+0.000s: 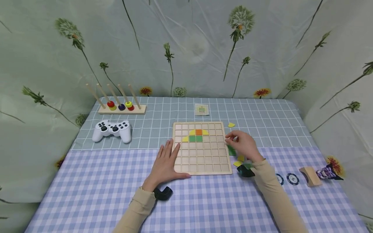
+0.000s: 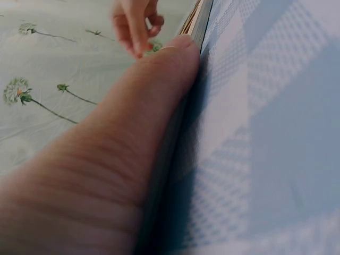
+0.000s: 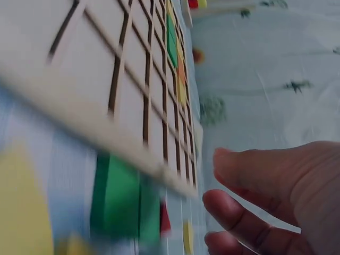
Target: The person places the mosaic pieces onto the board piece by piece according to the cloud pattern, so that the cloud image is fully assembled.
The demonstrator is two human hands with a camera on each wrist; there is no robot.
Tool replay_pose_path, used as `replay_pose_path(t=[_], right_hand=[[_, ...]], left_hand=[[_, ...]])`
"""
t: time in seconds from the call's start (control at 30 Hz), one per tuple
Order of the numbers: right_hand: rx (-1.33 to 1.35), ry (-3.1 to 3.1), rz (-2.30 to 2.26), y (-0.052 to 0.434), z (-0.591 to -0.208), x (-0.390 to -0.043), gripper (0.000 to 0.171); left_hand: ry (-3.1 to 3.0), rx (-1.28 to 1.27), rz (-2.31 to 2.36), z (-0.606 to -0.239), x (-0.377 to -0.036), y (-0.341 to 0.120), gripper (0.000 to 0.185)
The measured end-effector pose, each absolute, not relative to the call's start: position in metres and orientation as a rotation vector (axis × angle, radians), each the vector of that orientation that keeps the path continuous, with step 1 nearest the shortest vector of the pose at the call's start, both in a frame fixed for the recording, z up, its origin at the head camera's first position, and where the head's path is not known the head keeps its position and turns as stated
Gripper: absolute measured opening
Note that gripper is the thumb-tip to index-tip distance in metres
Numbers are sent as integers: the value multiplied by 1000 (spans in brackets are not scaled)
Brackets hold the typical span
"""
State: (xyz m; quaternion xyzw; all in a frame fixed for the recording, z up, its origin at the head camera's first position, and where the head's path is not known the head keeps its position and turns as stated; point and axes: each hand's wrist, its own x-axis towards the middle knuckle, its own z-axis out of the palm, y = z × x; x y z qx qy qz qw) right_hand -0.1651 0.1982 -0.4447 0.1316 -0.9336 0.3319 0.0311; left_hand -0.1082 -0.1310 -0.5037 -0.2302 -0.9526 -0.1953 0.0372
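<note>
A square wooden grid board lies on the table, its cells formed by raised strips. In its upper rows sit an orange tile flanked by yellow pieces, with green tiles and another yellow piece below. My left hand rests at the board's lower left edge, fingers spread and thumb along the front side. Beside the right edge hovers my right hand; the right wrist view shows its thumb apart from the fingers, holding nothing. Under it lie loose green pieces and yellow pieces.
A small patterned card lies behind the board. At back left stand a peg stacker with coloured beads and a white game controller. Rightward are round chips, an arched wooden block and a purple-and-black item.
</note>
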Motion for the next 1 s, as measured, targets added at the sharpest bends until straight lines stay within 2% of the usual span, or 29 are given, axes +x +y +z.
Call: replay_pose_path(t=[0.3, 0.77, 1.0], right_hand=[[278, -3030, 980, 228, -445, -159, 15], [325, -3127, 1012, 228, -451, -164, 18], [286, -3109, 1052, 226, -453, -163, 12]], left_hand=[[-2966, -681, -587, -502, -108, -133, 123], [-2934, -698, -602, -501, -108, -132, 123], [-2957, -700, -589, -501, -109, -131, 122]])
